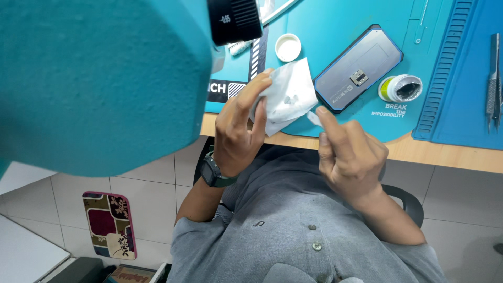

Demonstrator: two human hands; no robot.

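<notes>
My left hand (pixel 238 128), with a dark watch on its wrist, pinches a small crumpled white packet (pixel 287 96) that has tiny parts showing through it. It holds the packet above the table's front edge. My right hand (pixel 348 157) is just right of it and grips a small white strip (pixel 314 118) between thumb and forefinger, its tip almost touching the packet. Behind both hands a phone with a blue rim (pixel 359 68) lies face down on the teal work mat (pixel 340 21).
A teal microscope body (pixel 94 78) with a black lens (pixel 234 20) fills the upper left. On the mat are a white round lid (pixel 288 47), a small open pot (pixel 401 88) and metal tweezers (pixel 493 78). A patterned mat (pixel 110 224) lies on the tiled floor.
</notes>
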